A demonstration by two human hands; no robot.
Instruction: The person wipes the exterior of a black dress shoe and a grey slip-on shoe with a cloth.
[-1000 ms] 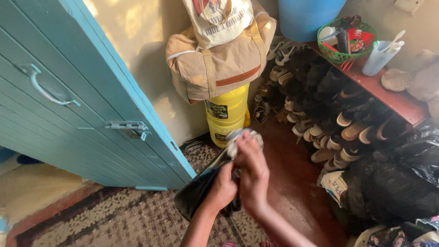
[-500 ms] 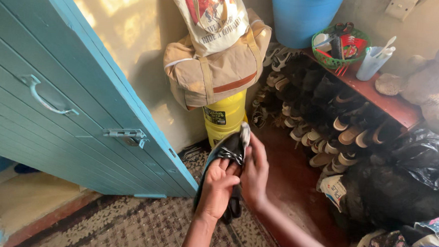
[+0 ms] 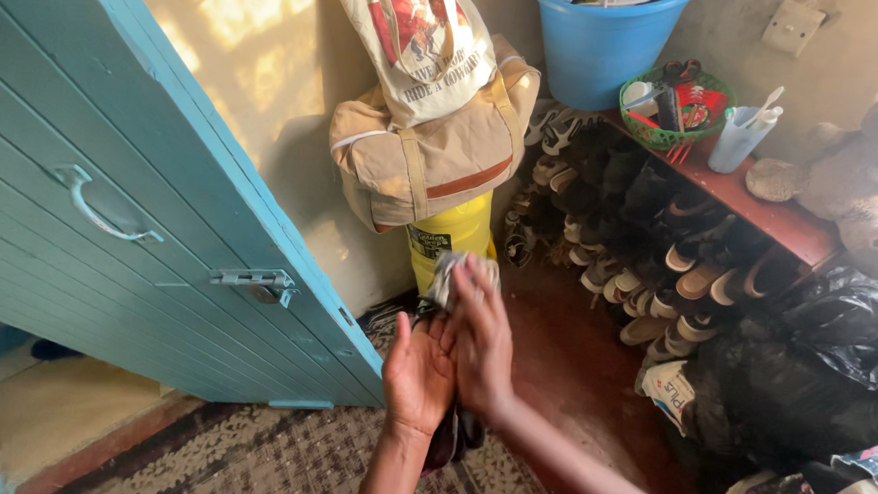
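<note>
Left hand (image 3: 418,374) grips a black shoe (image 3: 446,436) steady while right hand (image 3: 481,347) fingers clench a grey cloth (image 3: 448,272) against it.

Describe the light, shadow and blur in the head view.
Head view: dappled warm sunlight patches the wall; the shoe rack under the shelf sits in deep shadow; the right hand and its pale cloth are motion-blurred; the teal door stays sharp.
</note>
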